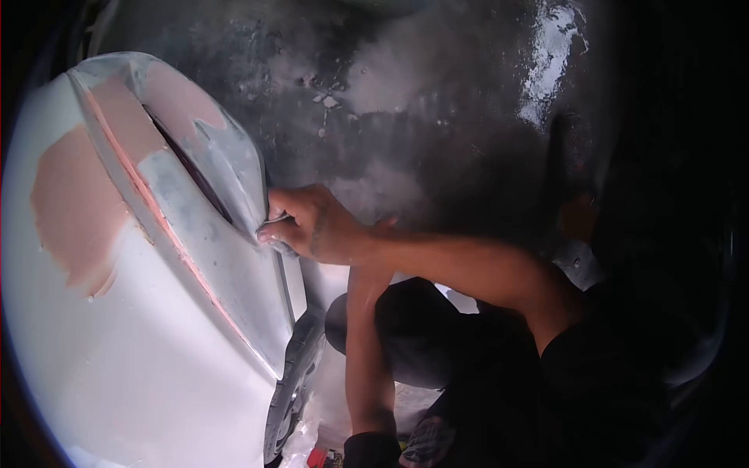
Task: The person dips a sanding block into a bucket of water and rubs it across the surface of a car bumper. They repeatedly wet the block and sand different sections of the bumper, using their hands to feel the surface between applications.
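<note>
A white car body panel point(179, 327), with pinkish filler patches point(78, 207) and grey sanded areas, fills the left side. A raised crease with a pink line runs down it, beside a dark slot point(187, 164). My right hand point(316, 226) is closed in a pinch at the panel's edge, just below the slot's lower end. Something greyish shows under its fingers, too small to name. My left hand point(371, 277) is behind my right wrist and mostly hidden; only a fingertip and the wrist show. Its grip is out of sight.
Below the panel's edge is a car wheel point(290, 394) with crumpled clear plastic point(303, 437) near it. The dark grey floor point(437, 101) has pale dust marks and a shiny wet-looking patch point(548, 62). My dark-clothed knee point(417, 331) is close by.
</note>
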Demonstrator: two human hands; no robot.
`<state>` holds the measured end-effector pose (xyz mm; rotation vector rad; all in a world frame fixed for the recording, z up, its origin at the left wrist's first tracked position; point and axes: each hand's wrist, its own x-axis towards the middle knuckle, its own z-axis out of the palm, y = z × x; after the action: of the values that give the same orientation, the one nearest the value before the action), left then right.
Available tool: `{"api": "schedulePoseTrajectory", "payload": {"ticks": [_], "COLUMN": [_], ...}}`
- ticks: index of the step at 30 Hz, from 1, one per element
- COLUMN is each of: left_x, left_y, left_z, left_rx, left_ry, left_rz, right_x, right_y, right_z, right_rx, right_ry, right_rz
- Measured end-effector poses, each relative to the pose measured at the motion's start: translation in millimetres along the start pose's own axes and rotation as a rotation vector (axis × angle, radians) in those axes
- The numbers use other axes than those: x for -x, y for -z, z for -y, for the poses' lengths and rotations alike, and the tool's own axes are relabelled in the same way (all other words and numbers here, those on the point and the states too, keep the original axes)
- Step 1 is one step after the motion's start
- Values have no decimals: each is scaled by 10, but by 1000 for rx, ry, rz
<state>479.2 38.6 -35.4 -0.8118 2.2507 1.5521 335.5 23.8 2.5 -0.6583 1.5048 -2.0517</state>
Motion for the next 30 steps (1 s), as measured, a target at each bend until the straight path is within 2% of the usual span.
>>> {"api": "schedulePoseTrajectory", "payload": {"ticks": [1,2,4,5,7,8,9,10,11,13,14,16,17,20,22,23,24,25,26,28,29,30], "left_x": [-79,-157,-206,-139,-1,4,-1,-39,-95,-144,-82,17,-7,-78,-152,-99,-30,30,-4,8,-24,-78], "left_y": [9,54,147,121,29,19,30,60,105,167,131,57,62,136,167,117,55,4,-10,15,35,50], "left_z": [17,-7,-97,-73,-2,46,74,93,25,-191,-122,74,86,-39,-495,-302,-31,229,193,37,-81,-225], "left_rx": [-103,-106,-259,-258,134,132,-34,-201,-202,-179,-173,-40,-42,-237,-72,-74,-90,-105,-109,126,118,-2], "left_ry": [-78,-75,315,310,30,33,9,-19,-18,344,341,38,36,94,437,438,181,-78,-84,-70,-67,88], "left_rz": [-56,-60,285,283,27,34,31,19,13,211,207,-21,-20,25,158,161,53,-55,-53,-32,-30,3], "right_x": [-156,-261,-322,-365,-126,20,-38,-191,-371,-457,-356,-58,7,-307,-435,-453,-315,-61,90,43,-118,-302], "right_y": [67,123,180,207,34,-50,3,94,201,257,199,5,-34,162,249,271,189,25,-64,-86,15,136], "right_z": [40,75,158,188,110,27,51,128,235,299,260,92,40,99,213,245,210,128,31,-24,0,20], "right_rx": [-27,-51,-21,18,2,-23,-11,-15,-34,-22,-17,6,40,31,26,23,22,9,-2,-58,-40,-22], "right_ry": [-72,-151,-159,-143,-49,22,-100,-97,-184,-297,-296,-98,-4,-100,-173,-250,-251,-143,-30,-17,-65,-115], "right_rz": [-12,-18,-55,-95,-58,-33,26,27,-2,0,6,25,27,31,-16,-64,-66,2,68,1,-33,-65]}}
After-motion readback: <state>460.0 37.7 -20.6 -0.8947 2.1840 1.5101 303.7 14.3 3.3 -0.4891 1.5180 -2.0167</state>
